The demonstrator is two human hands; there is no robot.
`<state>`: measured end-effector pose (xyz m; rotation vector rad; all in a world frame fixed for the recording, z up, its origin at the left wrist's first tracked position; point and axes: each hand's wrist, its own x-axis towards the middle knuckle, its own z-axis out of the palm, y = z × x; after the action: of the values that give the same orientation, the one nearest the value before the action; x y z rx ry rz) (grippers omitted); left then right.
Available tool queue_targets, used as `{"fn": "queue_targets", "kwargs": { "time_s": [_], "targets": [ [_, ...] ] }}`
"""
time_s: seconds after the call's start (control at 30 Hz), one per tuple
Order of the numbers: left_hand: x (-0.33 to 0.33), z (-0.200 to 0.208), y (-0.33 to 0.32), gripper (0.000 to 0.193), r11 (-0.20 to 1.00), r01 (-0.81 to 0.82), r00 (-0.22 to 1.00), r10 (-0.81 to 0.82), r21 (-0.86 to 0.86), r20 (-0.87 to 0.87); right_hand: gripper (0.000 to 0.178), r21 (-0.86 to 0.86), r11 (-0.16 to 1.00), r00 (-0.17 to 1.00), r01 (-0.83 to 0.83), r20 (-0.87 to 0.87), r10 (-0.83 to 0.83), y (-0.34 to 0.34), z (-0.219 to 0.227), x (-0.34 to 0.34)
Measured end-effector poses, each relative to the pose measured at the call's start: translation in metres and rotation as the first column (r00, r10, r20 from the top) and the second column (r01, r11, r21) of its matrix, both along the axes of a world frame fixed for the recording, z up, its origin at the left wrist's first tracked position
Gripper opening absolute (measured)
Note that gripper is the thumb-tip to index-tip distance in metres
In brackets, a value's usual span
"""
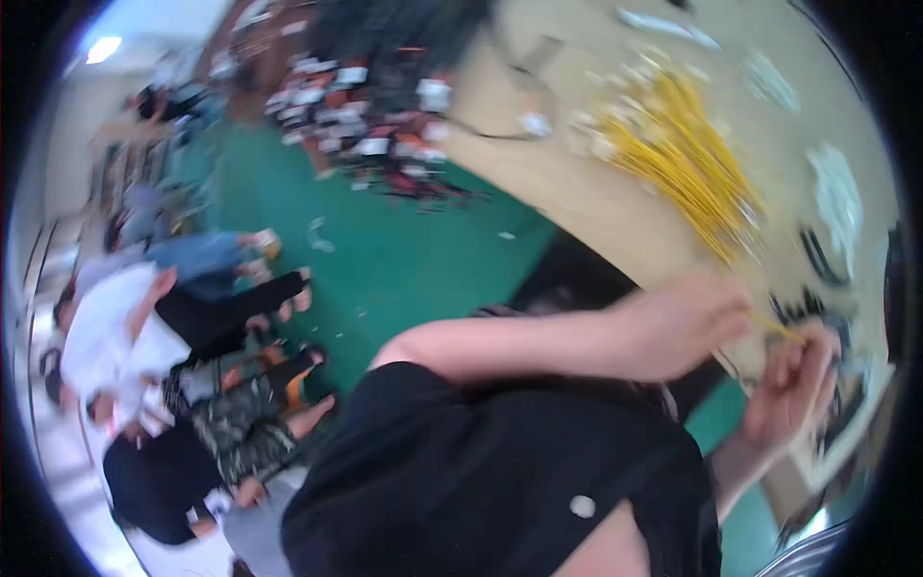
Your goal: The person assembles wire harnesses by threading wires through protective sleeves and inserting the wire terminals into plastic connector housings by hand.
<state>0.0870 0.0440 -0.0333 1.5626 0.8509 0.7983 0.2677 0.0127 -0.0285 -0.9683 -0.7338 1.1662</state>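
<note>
My left hand (687, 322) reaches across the near edge of the tan table with its fingers pinched together. From its fingertips a short stretch of yellow wire (772, 325) runs to my right hand (793, 380), whose fingers are curled closed on the other part of it. Motion blur hides the wire's ends. Just beyond my hands lies a loose bundle of yellow wires (687, 159), with whitish ends at its far side.
Black tool-like items (822, 255) and a crumpled clear plastic bag (836, 207) lie at the table's right. A heap of dark cables with white tags (375, 125) hangs over the far left edge. Several people (130, 322) sit left, beyond the green floor (404, 260).
</note>
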Motion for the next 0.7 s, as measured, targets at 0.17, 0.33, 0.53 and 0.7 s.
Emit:
{"fn": "queue_targets", "kwargs": {
  "time_s": [0.17,0.33,0.53,0.7],
  "targets": [
    [0.003,0.009,-0.006,0.010,0.965,-0.051,0.994,0.024,0.258,0.108,0.009,-0.051,0.997,0.945,-0.063,0.318,0.076,0.002,-0.005,-0.023],
    [-0.001,0.019,-0.006,0.008,0.988,-0.155,0.965,0.147,0.020,0.216,0.012,-0.006,1.000,0.987,-0.019,0.157,0.020,0.012,0.007,-0.022],
    [0.007,0.020,-0.008,0.008,0.984,-0.154,0.927,0.177,-0.096,0.331,0.016,-0.123,0.992,0.974,-0.001,0.225,0.029,0.009,0.001,-0.028],
    [0.024,0.006,-0.013,0.013,0.922,-0.228,0.842,0.347,-0.312,0.412,0.012,0.039,0.991,0.984,0.127,0.119,-0.131,-0.001,0.009,-0.018]
  ]
}}
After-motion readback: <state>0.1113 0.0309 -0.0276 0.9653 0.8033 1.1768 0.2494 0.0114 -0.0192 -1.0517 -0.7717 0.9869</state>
